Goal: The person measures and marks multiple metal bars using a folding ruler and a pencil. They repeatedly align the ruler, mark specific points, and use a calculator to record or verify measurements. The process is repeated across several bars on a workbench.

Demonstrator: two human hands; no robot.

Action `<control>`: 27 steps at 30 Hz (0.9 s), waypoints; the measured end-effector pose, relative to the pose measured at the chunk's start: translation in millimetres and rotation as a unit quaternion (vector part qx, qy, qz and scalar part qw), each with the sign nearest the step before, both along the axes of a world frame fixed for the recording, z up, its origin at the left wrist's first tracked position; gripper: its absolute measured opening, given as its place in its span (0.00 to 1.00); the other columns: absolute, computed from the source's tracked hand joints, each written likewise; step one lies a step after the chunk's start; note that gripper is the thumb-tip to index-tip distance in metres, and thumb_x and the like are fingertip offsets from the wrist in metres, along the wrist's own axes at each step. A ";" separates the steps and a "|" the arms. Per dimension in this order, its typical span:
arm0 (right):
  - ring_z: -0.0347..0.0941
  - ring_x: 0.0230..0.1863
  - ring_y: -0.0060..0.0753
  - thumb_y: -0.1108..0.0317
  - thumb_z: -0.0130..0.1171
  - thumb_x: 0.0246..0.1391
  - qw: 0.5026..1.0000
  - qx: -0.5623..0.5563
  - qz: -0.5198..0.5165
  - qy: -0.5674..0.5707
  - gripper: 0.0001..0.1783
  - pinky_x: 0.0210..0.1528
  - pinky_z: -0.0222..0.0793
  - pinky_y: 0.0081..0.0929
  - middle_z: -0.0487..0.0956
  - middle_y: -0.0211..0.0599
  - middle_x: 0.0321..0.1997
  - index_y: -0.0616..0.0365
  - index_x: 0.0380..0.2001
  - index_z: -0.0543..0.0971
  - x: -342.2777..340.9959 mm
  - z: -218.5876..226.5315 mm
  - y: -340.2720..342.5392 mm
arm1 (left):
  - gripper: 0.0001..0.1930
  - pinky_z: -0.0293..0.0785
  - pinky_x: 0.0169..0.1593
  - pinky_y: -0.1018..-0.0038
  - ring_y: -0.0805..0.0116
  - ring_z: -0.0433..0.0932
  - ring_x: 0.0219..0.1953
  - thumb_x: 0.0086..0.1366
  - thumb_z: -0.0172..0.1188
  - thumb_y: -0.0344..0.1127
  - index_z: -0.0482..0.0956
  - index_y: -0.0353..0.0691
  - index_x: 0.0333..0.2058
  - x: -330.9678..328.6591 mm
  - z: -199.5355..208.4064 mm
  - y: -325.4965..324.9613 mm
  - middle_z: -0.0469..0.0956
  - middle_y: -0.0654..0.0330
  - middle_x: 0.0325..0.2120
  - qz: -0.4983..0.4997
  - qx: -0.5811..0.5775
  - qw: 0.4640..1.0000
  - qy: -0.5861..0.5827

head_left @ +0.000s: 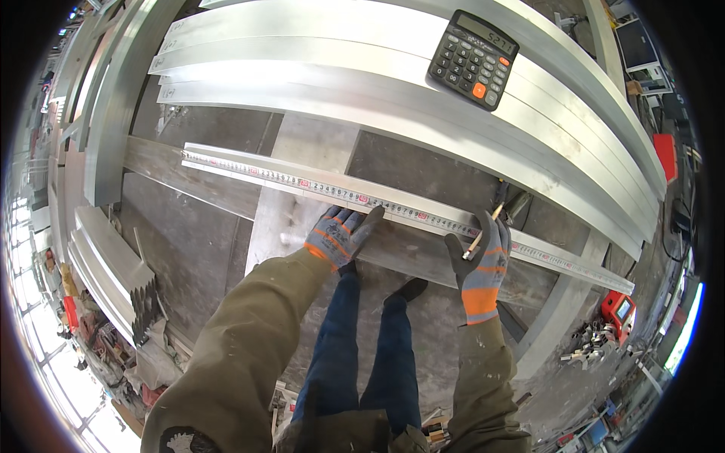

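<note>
Grey floor [189,253] is spreading beneath our work, and silver beams [325,87] are lying beyond our grip, with a calculator [474,60] resting on them straight ahead of our right hand [487,257]. Between our hands and out past both, the tape [411,214] is running lengthwise along the bar [302,171]. Our left hand [332,234] is resting at the near edge, thumb and fingers apart; we cannot tell whether its fingertips are pinching anything. Our right hand is holding a pencil [474,244] between thumb and fingers, its fingertips reaching over the tape. We seem to be measuring along the bar. Marking, we are judging, would be calling for a steady left hand, a flat tape and the pencil's end turning down to the chosen line.
</note>
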State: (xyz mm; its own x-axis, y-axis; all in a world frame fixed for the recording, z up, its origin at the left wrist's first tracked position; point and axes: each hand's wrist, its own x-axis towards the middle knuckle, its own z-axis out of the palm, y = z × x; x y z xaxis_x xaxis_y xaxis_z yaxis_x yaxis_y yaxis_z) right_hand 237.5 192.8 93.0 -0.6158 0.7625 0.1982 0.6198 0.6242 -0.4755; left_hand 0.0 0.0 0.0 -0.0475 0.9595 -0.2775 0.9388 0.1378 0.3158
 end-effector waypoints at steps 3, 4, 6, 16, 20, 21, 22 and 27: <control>0.75 0.61 0.49 0.65 0.67 0.65 0.998 -0.027 -0.006 0.052 0.23 0.64 0.69 0.46 0.83 0.43 0.56 0.60 0.60 0.78 2.8 10.1 -10.1 | 0.30 0.53 0.77 0.51 0.46 0.63 0.74 0.76 0.49 0.43 0.65 0.44 0.74 2.7 0.6 -1.8 0.66 0.48 0.72 -0.011 0.060 0.998 0.021; 0.79 0.57 0.46 0.67 0.62 0.68 0.996 -0.040 -0.008 0.076 0.20 0.61 0.72 0.42 0.83 0.45 0.56 0.61 0.60 0.78 6.0 15.3 -18.7 | 0.31 0.55 0.77 0.51 0.46 0.66 0.72 0.74 0.50 0.41 0.66 0.41 0.73 3.0 3.6 -5.7 0.69 0.47 0.70 -0.015 0.081 0.996 0.017; 0.84 0.45 0.35 0.72 0.54 0.73 0.977 -0.086 -0.018 0.195 0.16 0.51 0.77 0.32 0.85 0.44 0.49 0.65 0.59 0.79 1.1 11.9 -26.6 | 0.32 0.58 0.75 0.50 0.46 0.69 0.70 0.70 0.53 0.39 0.66 0.38 0.72 0.8 3.3 -2.5 0.71 0.45 0.67 -0.020 0.105 0.994 0.015; 0.81 0.40 0.29 0.78 0.59 0.66 0.961 -0.179 -0.065 0.201 0.08 0.44 0.76 0.28 0.84 0.40 0.40 0.65 0.47 0.81 -20.0 2.0 -43.4 | 0.43 0.62 0.72 0.50 0.46 0.72 0.67 0.60 0.65 0.41 0.63 0.36 0.73 0.3 2.0 -2.1 0.74 0.45 0.64 -0.030 0.130 0.990 0.044; 0.81 0.40 0.32 0.79 0.62 0.62 0.966 -0.165 -0.047 0.194 0.08 0.45 0.76 0.29 0.84 0.43 0.42 0.63 0.45 0.80 -21.5 1.9 -43.5 | 0.44 0.64 0.71 0.50 0.46 0.74 0.65 0.59 0.67 0.42 0.63 0.36 0.73 0.6 3.6 -2.2 0.74 0.45 0.63 -0.030 0.109 0.992 0.050; 0.81 0.39 0.32 0.79 0.62 0.62 0.967 -0.162 -0.044 0.193 0.08 0.45 0.76 0.29 0.84 0.43 0.42 0.63 0.44 0.80 -21.5 1.5 -43.2 | 0.44 0.65 0.71 0.51 0.46 0.74 0.65 0.59 0.67 0.42 0.63 0.36 0.73 0.4 3.6 -2.0 0.74 0.46 0.63 -0.030 0.115 0.992 0.050; 0.81 0.39 0.33 0.79 0.62 0.62 0.967 -0.164 -0.044 0.189 0.08 0.45 0.76 0.29 0.84 0.43 0.42 0.63 0.44 0.80 -21.5 0.9 -43.1 | 0.44 0.65 0.70 0.51 0.47 0.74 0.65 0.59 0.67 0.42 0.63 0.36 0.73 0.1 3.5 -1.7 0.75 0.46 0.63 -0.030 0.121 0.991 0.050; 0.81 0.40 0.34 0.80 0.62 0.60 0.964 -0.171 -0.040 0.197 0.08 0.45 0.76 0.30 0.84 0.45 0.42 0.64 0.43 0.80 -22.3 -1.7 -41.8 | 0.44 0.66 0.70 0.52 0.47 0.74 0.65 0.59 0.67 0.42 0.63 0.37 0.73 0.3 3.5 -1.2 0.75 0.46 0.63 -0.027 0.126 0.991 0.045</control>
